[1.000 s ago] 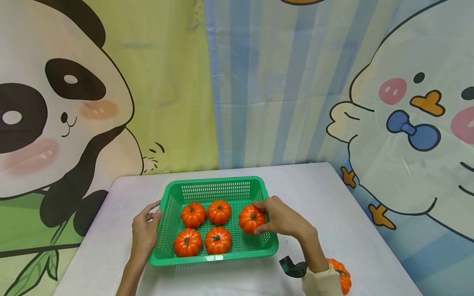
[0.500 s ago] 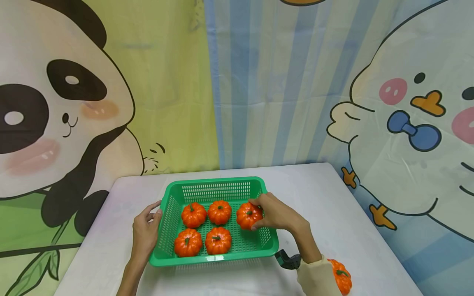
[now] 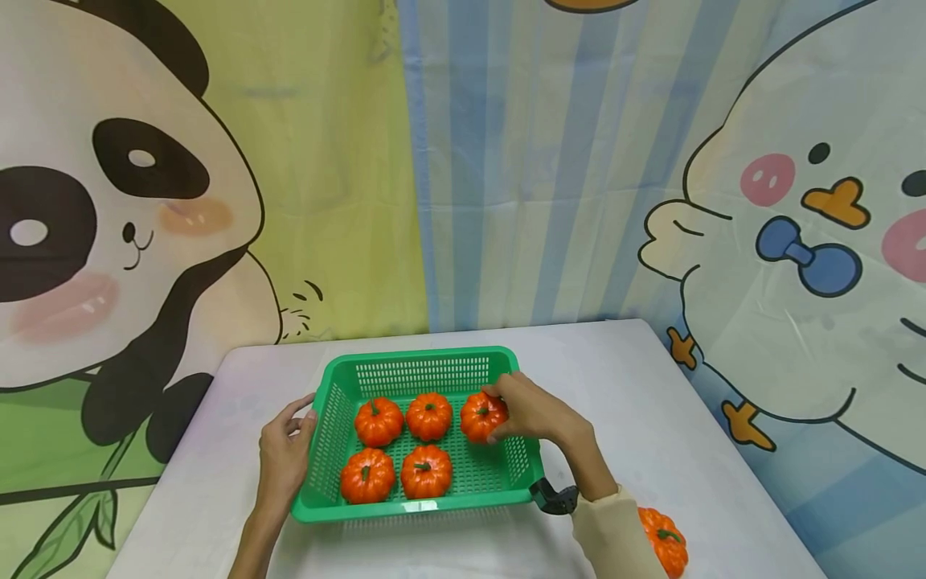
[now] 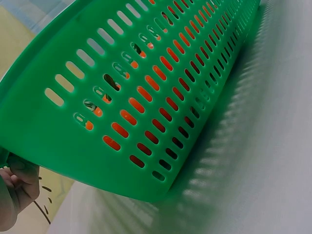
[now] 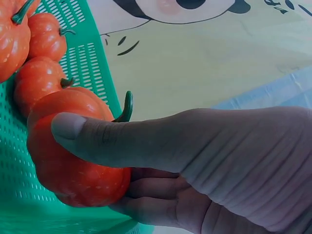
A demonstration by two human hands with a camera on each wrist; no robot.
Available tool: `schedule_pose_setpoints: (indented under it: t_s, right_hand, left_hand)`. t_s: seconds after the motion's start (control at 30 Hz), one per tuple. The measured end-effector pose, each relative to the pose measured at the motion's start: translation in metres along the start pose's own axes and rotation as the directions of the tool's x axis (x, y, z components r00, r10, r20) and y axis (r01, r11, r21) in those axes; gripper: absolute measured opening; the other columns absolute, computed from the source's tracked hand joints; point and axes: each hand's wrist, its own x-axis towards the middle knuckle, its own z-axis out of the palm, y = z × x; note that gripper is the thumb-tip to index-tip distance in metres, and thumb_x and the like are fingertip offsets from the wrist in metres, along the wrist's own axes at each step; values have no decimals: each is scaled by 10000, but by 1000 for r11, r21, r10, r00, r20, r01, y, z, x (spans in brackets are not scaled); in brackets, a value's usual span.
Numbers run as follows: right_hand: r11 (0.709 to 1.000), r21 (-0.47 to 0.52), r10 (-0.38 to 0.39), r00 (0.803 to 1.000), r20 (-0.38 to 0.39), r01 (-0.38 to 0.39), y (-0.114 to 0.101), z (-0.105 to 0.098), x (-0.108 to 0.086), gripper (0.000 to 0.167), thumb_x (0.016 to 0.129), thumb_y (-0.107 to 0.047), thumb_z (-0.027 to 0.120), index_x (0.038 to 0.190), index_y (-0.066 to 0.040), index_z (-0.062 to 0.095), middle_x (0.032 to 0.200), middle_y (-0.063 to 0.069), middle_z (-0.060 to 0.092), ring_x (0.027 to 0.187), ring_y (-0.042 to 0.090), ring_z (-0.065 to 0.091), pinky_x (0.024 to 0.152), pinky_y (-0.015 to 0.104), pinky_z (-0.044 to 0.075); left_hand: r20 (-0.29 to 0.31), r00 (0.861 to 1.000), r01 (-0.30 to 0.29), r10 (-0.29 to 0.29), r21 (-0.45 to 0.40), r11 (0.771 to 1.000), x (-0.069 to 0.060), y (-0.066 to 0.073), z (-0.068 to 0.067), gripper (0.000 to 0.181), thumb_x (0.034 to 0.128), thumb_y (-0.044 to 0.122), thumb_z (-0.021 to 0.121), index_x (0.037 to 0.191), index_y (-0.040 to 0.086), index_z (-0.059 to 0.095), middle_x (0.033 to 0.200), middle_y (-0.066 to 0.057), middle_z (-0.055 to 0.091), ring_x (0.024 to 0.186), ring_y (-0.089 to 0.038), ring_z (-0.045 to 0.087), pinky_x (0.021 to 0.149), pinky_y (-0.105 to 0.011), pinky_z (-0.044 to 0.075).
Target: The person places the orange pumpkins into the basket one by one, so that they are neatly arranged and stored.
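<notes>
In the head view, my right hand (image 3: 541, 412) holds a small orange toy pumpkin (image 3: 479, 418) inside the right part of a green plastic basket (image 3: 419, 507). The right wrist view shows my thumb across this ribbed pumpkin (image 5: 80, 165), with fingers beneath it and its green stem sticking out. My left hand (image 3: 284, 452) grips the basket's left rim; curled fingers (image 4: 27, 178) show under that rim in the left wrist view. Several other toy pumpkins, including one at front left (image 3: 367, 476), sit in the basket's left and middle.
Another orange pumpkin (image 3: 664, 540) lies on the white table (image 3: 723, 515) at the front right, partly behind my right sleeve (image 3: 615, 535). A dark camera mount (image 3: 553, 497) sits at my right wrist. A cartoon-printed curtain (image 3: 499, 161) hangs behind the table.
My right hand has moved slightly left and toward the back of the basket, taking the pumpkin with it. The left hand and basket stay about where they were.
</notes>
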Motion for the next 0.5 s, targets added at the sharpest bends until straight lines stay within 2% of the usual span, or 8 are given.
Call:
schedule_pose_setpoints:
  t_s: [0.27,0.5]
  right_hand:
    - [1000,0,-21,1000,21,21,2,2,10,359,742,-101,1015,991,-32,766,857,37,720,791,154,612,732,237,549]
    - [1000,-19,-3,999,36,4,5,4,16,370,731,-96,1020,1015,-36,790,915,36,761,852,155,594,756,249,555]
  left_hand:
    - [-7,1000,3,-2,4,1000,1,0,1,376,1139,154,572,1482,15,640,1009,-313,783,589,-32,719,537,-253,552]
    - [-4,1000,-1,1,-4,1000,0,0,1,378,1141,154,567,1483,8,636,1015,-315,781,592,-41,727,537,-257,558]
